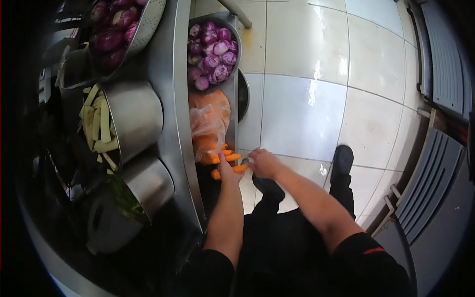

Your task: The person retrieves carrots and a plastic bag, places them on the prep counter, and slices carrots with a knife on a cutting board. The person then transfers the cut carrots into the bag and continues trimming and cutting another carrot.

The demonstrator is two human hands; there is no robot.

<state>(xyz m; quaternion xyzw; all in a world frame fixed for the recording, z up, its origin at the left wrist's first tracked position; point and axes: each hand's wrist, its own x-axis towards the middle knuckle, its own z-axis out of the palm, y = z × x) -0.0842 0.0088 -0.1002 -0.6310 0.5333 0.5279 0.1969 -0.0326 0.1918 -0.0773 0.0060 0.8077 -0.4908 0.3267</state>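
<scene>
Purple onions (pixel 213 54), steel pots (pixel 137 121), tiled floor (pixel 302 119)

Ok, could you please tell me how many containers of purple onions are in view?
2: a perforated colander on the counter, cut off at the top edge, and a metal basin below, beside the bag of carrots. Others may be hidden.

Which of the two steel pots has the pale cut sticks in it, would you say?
The larger pot, nearer the perforated bowl; the smaller pot holds green vegetables.
</scene>
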